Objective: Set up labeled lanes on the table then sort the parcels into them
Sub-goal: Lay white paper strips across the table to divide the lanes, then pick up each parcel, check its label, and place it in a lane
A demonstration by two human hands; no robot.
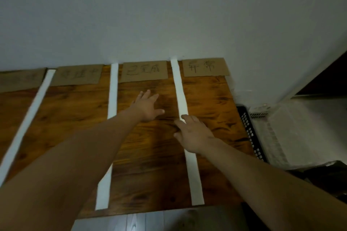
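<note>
Resting on the rightmost white strip (pixel 179 88), the right hand (pixel 195 134) is seen palm down, its fingers straight and slightly apart. Nothing is pinched. The fingertips are laid partly on that strip and partly on the wood just to its left. About midway along its length the strip is covered by the hand. It is seen again below the wrist, running to the near edge of the wooden table (pixel 150 165).

In the lane directly left of that strip the left hand (pixel 148 107) is stretched forward, fingers fanned wide and nothing held. Whether its palm is pressed to the wood cannot be told.

Farther left of the strip a middle white strip (pixel 112 90) is laid, crossed by the left forearm, and beyond it a leftmost white strip (pixel 26 124).

At the strip's far end, against the wall (pixel 169 15), cardboard labels are lined up. The right-end cardboard label (pixel 205 67) is set just to the strip's right and the third cardboard label (pixel 143 71) just to its left, both handwritten. The second cardboard label (pixel 78 75) and the far-left cardboard label (pixel 20 80) are placed farther left, their writing too blurred to be read.

Well to the strip's right, past the table's edge, a black perforated crate (pixel 249 131) is seen.
</note>
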